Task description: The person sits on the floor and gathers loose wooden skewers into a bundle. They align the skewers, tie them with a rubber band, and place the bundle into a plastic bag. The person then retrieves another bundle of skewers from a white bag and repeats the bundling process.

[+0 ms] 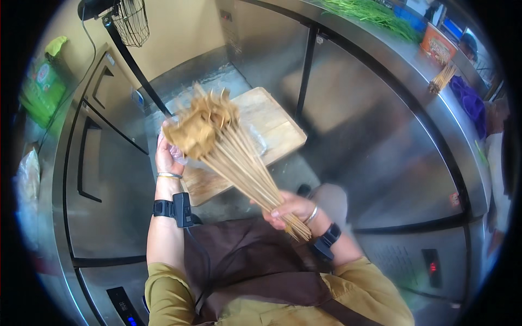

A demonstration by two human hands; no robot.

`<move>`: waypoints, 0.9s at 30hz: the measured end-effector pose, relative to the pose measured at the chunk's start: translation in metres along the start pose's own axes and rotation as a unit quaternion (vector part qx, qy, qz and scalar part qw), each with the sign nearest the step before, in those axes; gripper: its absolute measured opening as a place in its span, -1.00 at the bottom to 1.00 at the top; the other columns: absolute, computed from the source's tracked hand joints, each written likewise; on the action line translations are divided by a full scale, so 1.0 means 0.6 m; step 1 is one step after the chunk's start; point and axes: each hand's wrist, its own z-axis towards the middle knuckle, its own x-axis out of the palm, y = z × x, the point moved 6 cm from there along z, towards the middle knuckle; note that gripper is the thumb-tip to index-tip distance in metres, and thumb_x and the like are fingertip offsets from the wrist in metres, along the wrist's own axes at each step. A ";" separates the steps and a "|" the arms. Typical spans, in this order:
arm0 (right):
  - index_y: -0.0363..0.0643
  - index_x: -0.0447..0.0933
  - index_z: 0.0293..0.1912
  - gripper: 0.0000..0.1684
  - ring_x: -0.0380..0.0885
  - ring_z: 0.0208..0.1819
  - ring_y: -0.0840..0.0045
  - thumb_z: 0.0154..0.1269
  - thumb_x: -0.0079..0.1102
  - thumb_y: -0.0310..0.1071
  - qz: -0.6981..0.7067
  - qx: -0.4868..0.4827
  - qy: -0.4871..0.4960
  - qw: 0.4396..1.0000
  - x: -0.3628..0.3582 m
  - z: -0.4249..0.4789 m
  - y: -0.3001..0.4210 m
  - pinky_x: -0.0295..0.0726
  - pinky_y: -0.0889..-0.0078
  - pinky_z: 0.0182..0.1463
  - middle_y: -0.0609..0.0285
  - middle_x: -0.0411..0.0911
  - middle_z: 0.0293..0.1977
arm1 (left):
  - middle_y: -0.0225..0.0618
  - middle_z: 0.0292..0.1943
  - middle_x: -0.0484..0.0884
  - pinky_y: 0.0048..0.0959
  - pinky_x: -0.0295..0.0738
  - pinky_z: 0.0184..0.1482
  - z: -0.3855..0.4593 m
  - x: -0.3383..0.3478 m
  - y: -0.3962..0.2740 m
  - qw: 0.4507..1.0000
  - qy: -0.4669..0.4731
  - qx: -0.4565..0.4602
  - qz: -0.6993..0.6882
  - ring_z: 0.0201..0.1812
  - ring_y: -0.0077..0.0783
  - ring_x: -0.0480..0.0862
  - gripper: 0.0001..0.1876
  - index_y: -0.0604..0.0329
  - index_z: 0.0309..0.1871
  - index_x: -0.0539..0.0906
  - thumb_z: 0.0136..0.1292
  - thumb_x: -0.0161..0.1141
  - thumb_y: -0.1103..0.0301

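Observation:
A thick bundle of bamboo skewers (248,163) slants across the middle of the view. My right hand (289,208) grips it near the bare lower ends. Tan, folded pieces of food (195,132), perhaps tofu skin, cluster on the upper ends and look blurred. My left hand (167,157) is raised beside this food, with thin clear plastic (177,153) at its palm and fingers. The food hides most of its fingers, so whether it grips anything is unclear. Below the bundle lies a wooden cutting board (269,118), with a piece of clear plastic film (257,138) on it.
Stainless steel refrigerated cabinets stand at left (110,175) and right (375,134). A fan (130,20) on a black pole rises behind the board. The right counter bears green vegetables (375,16), a paper tub (438,45), another skewer bundle (442,79) and a purple cloth (469,102).

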 end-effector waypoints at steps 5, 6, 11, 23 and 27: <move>-0.32 0.27 0.09 -0.49 0.43 -0.63 0.61 0.16 0.16 -0.44 0.088 0.065 -0.047 0.993 -0.011 -0.002 -0.048 0.40 0.60 -0.61 0.18 0.43 -0.50 | -0.63 -0.54 0.42 -0.77 0.14 -0.67 -0.038 -0.030 -0.043 0.977 0.022 -0.006 0.211 -0.61 -0.81 0.30 -0.60 0.00 0.24 0.43 0.33 -0.04 0.44; -0.31 0.30 0.02 -0.58 0.43 -0.63 0.62 0.18 0.15 -0.43 0.069 0.068 -0.057 0.994 -0.017 0.004 -0.051 0.42 0.61 -0.61 0.19 0.43 -0.50 | -0.61 -0.58 0.35 -0.79 0.13 -0.59 -0.052 -0.035 -0.043 0.973 -0.005 -0.016 0.228 -0.61 -0.79 0.24 -0.60 0.06 0.24 0.43 0.33 0.00 0.41; -0.21 0.29 -0.12 -0.69 0.44 -0.63 0.63 0.16 0.15 -0.52 -0.035 0.106 -0.096 0.989 -0.050 0.039 -0.083 0.44 0.60 -0.62 0.21 0.42 -0.53 | -0.63 -0.55 0.41 -0.75 0.17 -0.55 -0.037 -0.119 -0.049 0.951 -0.067 0.050 0.298 -0.58 -0.77 0.27 -0.70 0.16 0.08 0.55 0.30 0.04 0.42; -0.22 0.22 -0.06 -0.59 0.41 -0.66 0.66 0.10 0.11 -0.60 -0.217 0.043 -0.174 0.960 -0.068 0.055 -0.073 0.43 0.60 -0.65 0.23 0.41 -0.55 | -0.33 -0.39 0.54 -0.46 0.47 -0.34 -0.031 -0.198 -0.114 0.685 -0.224 0.192 0.666 -0.43 -0.48 0.53 -0.71 0.23 -0.30 0.53 -0.04 0.41 0.37; -0.26 0.21 -0.04 -0.55 0.43 -0.67 0.64 0.08 0.15 -0.58 -0.272 0.069 -0.185 0.942 -0.077 0.052 -0.081 0.44 0.58 -0.64 0.24 0.42 -0.57 | -0.30 -0.36 0.58 -0.40 0.47 -0.20 -0.032 -0.177 -0.078 0.774 -0.258 0.131 0.563 -0.34 -0.48 0.56 -0.59 0.18 -0.08 0.50 0.00 0.39 0.35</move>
